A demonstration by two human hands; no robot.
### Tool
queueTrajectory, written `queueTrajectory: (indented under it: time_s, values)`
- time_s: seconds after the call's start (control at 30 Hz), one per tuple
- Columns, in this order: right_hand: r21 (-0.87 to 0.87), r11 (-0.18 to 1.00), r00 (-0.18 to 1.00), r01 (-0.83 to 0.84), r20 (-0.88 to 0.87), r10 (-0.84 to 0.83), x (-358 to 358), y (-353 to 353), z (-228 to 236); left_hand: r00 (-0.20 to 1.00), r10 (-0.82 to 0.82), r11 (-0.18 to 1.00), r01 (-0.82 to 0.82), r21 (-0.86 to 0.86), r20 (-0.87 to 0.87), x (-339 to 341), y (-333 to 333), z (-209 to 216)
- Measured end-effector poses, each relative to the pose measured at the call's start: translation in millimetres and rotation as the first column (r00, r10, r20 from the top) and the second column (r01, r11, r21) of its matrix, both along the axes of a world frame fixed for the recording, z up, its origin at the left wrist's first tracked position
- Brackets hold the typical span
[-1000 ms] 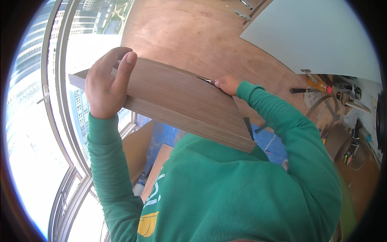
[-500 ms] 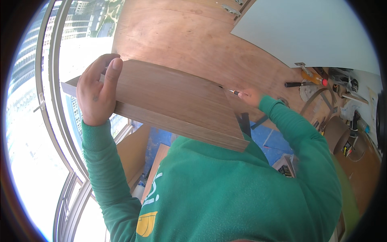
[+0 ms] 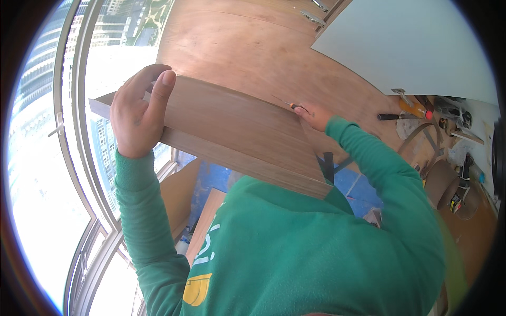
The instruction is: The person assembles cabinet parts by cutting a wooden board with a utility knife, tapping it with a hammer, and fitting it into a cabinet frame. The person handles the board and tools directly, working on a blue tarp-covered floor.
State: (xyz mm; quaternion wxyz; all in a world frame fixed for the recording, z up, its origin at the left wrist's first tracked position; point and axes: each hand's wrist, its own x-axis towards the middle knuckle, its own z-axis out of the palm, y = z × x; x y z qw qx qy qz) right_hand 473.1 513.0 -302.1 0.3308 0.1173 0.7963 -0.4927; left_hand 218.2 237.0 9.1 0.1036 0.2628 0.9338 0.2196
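Note:
A brown wood-grain board [image 3: 232, 129] with a thick near edge slants across in front of my chest. My left hand [image 3: 138, 113] is closed on its left end, thumb on the top face and fingers curled over the far edge. By the board's far right corner, my right hand [image 3: 314, 115] is closed on a slim tool [image 3: 293, 106] with a black-and-orange handle and a thin pointed metal tip. The tip points away to the left, beyond the board's far edge and apart from it. Whether it is a knife or a screwdriver cannot be made out.
A plywood worktop [image 3: 237, 47] spreads beyond the board, with a white hinged panel [image 3: 411, 47] at far right. Edging strips [image 3: 416, 138], a black-handled tool [image 3: 389, 117] and an orange-handled tool [image 3: 414, 108] lie rightward. A window [image 3: 58, 158] runs along the left.
My right hand has moved slightly left and away, bringing the tool's tip from the board's edge into full view beyond it. The left hand keeps its grip on the board.

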Motion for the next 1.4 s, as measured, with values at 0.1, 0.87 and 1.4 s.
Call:
queueTrajectory:
  time_s: [0.1, 0.87, 1.4]
  values:
    - [0.007, 0.996, 0.978, -0.088, -0.188, 0.088, -55.5, -40.9, -44.4, 0.999, 0.008, 1.0, -0.008, -0.002, -0.037, 1.4, -2.9, -0.7]
    - [0.034, 0.978, 0.959, -0.204, -0.195, 0.206, -287.1, -207.6, -33.8, 0.986, 0.011, 0.987, 0.015, 0.158, -0.164, -3.9, -21.5, -12.5]
    - [0.027, 0.974, 0.965, -0.224, -0.131, 0.226, -296.7, -208.3, -23.2, 0.98, -0.017, 0.989, 0.046, 0.141, -0.2, -5.1, -28.1, -13.9]
